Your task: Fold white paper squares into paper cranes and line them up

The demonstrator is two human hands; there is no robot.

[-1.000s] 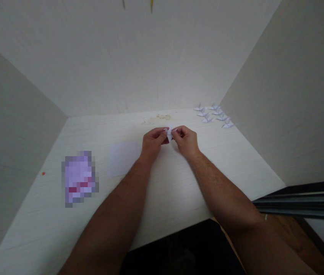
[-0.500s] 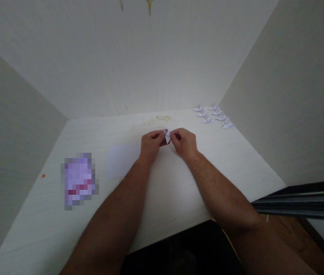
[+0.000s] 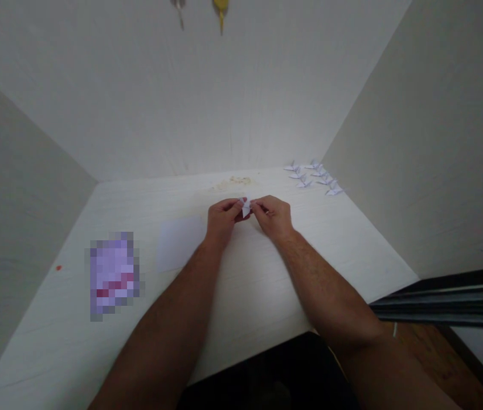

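A small piece of folded white paper (image 3: 246,207) is held between my two hands, above the middle of the table. My left hand (image 3: 223,217) pinches its left side, with some fingers behind it. On the other side, the thumb and fingertips of my right hand (image 3: 273,214) grip its right edge. My fingers cover part of the folds. Several white folded paper cranes (image 3: 303,184) stand in a group at the back right of the table. Flat sheets of white paper (image 3: 179,242) lie just left of my left forearm.
A blurred-out purple item (image 3: 113,273) lies on the white table (image 3: 258,319) at the left, with a small orange spot (image 3: 58,267) beyond it. Walls enclose the back and both sides. Yellowish stains (image 3: 239,181) mark the table near the back wall.
The camera view has tilted up slightly, so more of the two hanging items on the back wall shows. Both hands keep hold of the folded paper, with the fingers shifting only a little.
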